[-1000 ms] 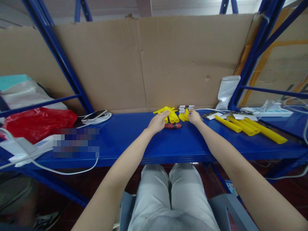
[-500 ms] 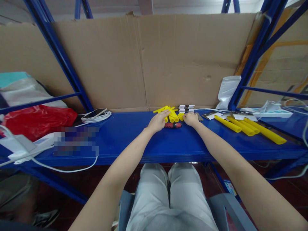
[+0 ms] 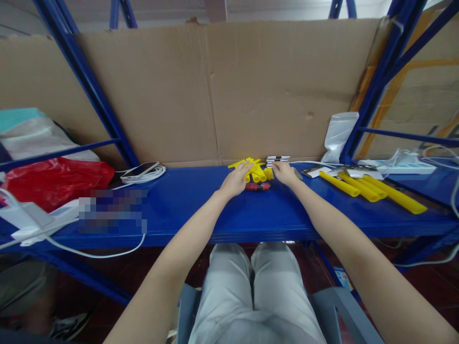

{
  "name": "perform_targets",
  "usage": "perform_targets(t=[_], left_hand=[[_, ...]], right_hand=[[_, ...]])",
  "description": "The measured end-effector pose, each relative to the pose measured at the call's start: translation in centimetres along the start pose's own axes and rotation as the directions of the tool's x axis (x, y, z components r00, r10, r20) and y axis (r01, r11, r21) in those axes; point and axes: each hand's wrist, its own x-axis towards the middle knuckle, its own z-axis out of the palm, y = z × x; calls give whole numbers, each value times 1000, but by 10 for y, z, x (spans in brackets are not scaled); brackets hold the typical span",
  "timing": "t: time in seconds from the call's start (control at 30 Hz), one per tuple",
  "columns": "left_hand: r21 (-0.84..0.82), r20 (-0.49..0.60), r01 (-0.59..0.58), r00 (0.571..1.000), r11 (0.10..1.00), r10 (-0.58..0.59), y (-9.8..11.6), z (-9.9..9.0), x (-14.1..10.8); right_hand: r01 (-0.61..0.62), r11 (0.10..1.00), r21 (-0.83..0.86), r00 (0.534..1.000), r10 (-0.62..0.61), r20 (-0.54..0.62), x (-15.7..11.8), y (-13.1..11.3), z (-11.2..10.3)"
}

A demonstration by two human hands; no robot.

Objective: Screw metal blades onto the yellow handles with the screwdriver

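Short yellow tubes [image 3: 256, 174] lie in a pile on the blue table. My left hand [image 3: 236, 179] rests on the left side of this pile, its fingers stretched out over the tubes. Just right of the pile are small yellow pieces [image 3: 268, 173]. My right hand [image 3: 284, 173] is beside them, at the front of a stack of white packets with black bands [image 3: 278, 159]; its fingertips are too small to read, and I cannot make out anything held. A red and black tool [image 3: 257, 187] lies in front of the pile.
Longer yellow tubes [image 3: 392, 193] and flat packets [image 3: 317, 171] lie to the right. A white power strip [image 3: 409, 166] stands behind. On the left are a phone [image 3: 144, 168], coiled white cable and a red bag [image 3: 59, 181]. Cardboard [image 3: 251, 91] backs the table [image 3: 186, 200].
My right hand has shifted slightly back from the small yellow pieces towards the white packets, uncovering more of the pieces. My left hand has stayed on the pile.
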Motion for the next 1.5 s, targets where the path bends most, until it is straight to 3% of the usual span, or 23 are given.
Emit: perform_targets(t=[0.07,0.17,0.3,0.4,0.47,0.6,0.7,0.83,0.97,1.1,1.23,1.37,1.5], left_hand=[[-15,-19,-21,1000,1000,20,-2,2,0],[-27,-30,-53,998,998,52,-3,5,1],[-25,-30,-67,997,997,67,-2,5,2],[-7,-22,-54,998,999,53,1,3,1],[15,-13,-21,1000,1000,21,5,0,0],[69,1,72,997,995,-72,9,-5,-3],[83,20,62,998,995,-63,9,-6,-4],[29,37,-39,999,999,38,6,-4,-1],[11,-46,-55,997,998,55,4,-3,4],[71,-184,122,977,990,-107,-1,-5,5],[140,-242,323,928,936,-284,-18,-4,3],[197,-231,411,902,890,-365,-30,1,2],[247,-155,464,886,851,-438,-26,5,3]], right_hand=[[-18,968,249,999,24,-21,0,-5,-4],[-51,824,564,998,16,67,-8,-17,-8],[-103,675,730,987,-23,161,-23,-39,-11],[-132,630,765,968,-84,236,-28,-50,-11],[-126,618,776,974,-73,216,-27,-50,-11],[-92,606,790,993,111,31,-16,-38,-14],[-116,573,811,954,291,-69,-9,-23,-19],[-168,520,837,903,423,-81,-2,-5,-22],[-190,448,873,913,407,-10,1,1,-21],[-197,437,877,928,372,23,-2,-4,-20],[-225,476,850,923,383,29,-8,-13,-20],[-223,507,833,932,360,30,-9,-18,-17],[-214,542,813,940,340,20,-10,-20,-14]])
